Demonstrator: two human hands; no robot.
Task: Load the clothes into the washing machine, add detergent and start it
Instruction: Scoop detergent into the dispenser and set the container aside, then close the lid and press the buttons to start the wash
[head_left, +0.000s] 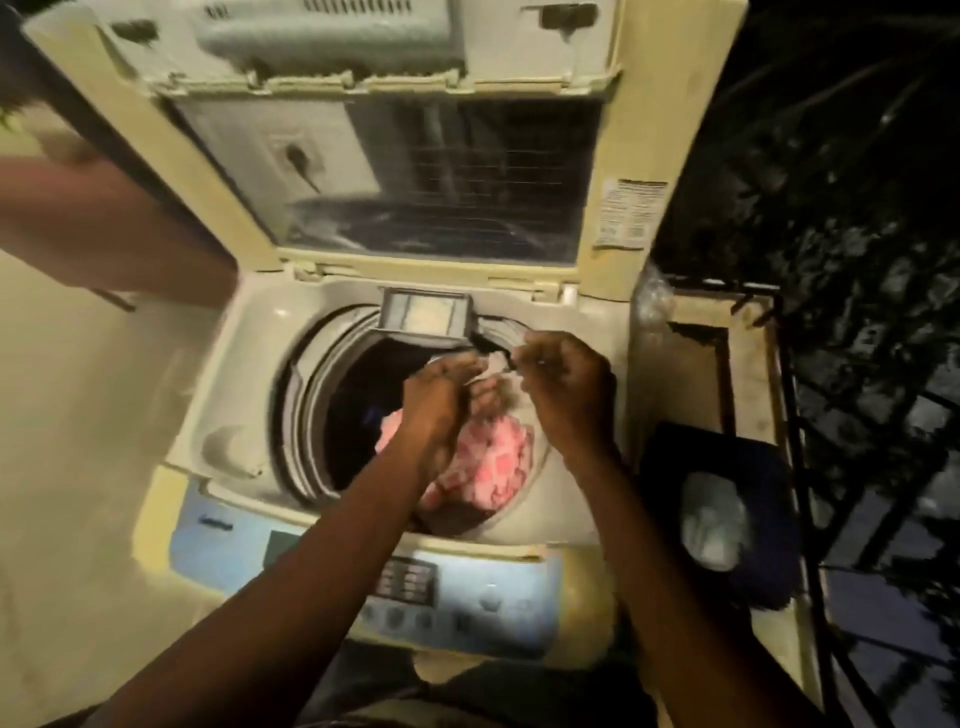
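**Detergent step under way, drum already loaded**

Top-loader washing machine (249, 395), lid (431, 171) propped upright at the back. Clothes are in the drum: a pink patterned garment (493, 457) lies on top, toward the near right of the opening, darker laundry under it. Loading looks done, or close to it.

My left hand (441, 405) and right hand (566, 384) meet over the far side of the drum, just below the small dispenser tray (423, 319) that juts from the back rim. Between them is a small pale thing, probably a detergent sachet (493, 364); motion blur hides its shape. Right hand is curled tight, pinching one end. Left fingers are bent toward the other end; I cannot tell whether they close on it.

The sachet's long axis seems to run left to right between the hands; which end is open I cannot tell.

Left to do, by my reading: empty detergent, shut lid, press start on the control panel (415, 587) at the near edge.
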